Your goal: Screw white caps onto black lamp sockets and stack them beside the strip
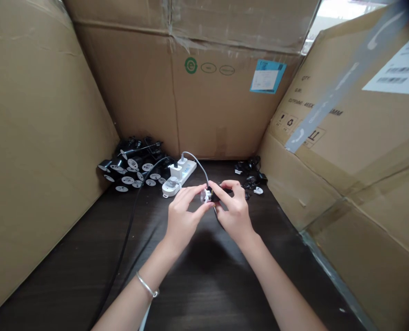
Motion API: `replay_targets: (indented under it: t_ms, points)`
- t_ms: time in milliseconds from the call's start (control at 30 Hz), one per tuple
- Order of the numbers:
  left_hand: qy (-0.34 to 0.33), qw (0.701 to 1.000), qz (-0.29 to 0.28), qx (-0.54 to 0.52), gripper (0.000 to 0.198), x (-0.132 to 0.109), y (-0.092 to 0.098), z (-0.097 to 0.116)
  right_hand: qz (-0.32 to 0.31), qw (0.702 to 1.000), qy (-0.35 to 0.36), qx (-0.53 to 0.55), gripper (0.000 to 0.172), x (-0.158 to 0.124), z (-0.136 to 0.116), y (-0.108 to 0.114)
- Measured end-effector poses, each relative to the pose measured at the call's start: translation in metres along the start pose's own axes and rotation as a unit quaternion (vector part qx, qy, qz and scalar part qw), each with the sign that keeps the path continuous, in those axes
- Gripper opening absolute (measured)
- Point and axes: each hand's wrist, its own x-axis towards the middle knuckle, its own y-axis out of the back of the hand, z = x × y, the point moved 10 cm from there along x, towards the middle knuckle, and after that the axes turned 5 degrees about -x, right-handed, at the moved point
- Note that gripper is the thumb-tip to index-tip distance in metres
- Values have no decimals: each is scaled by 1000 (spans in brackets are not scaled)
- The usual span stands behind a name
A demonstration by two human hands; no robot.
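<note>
Out in front of me, both hands meet at one small piece with a white and clear end (206,196) and a black body (214,196). My left hand (185,211) pinches the pale end between thumb and fingertips. The black body sits in my right hand (234,207), whose fingers close round it and hide most of it. A grey cable (199,164) runs from the power strip (185,177) down to my right fingertips; whether it joins the piece I cannot tell.
White plug adapters (176,172) sit in the strip, one with a black cable (130,220) trailing left. Many black cylinders with white round ends (133,163) are piled back left. Small black parts (251,180) lie back right. Cardboard walls (221,105) enclose the dark table (204,285).
</note>
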Motion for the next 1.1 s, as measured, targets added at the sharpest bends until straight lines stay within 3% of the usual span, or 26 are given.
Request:
replay_targets:
  t_ms: [367, 500, 733, 900, 1100]
  points:
    - [-63, 993, -38, 90, 34, 7, 5, 10, 6, 1000, -19, 15, 47, 1, 0, 4]
    - [-74, 991, -48, 99, 33, 7, 4, 11, 5, 1000, -1, 3, 37, 1, -3, 4]
    - [-84, 990, -45, 107, 29, 7, 4, 15, 19, 998, 45, -49, 38, -2, -12, 5]
    - [-48, 996, -38, 57, 29, 7, 5, 11, 21, 999, 21, -28, 37, -2, -7, 4]
    - [40, 999, -19, -30, 31, 4, 3, -5, 7, 1000, -12, 10, 35, -2, -5, 1]
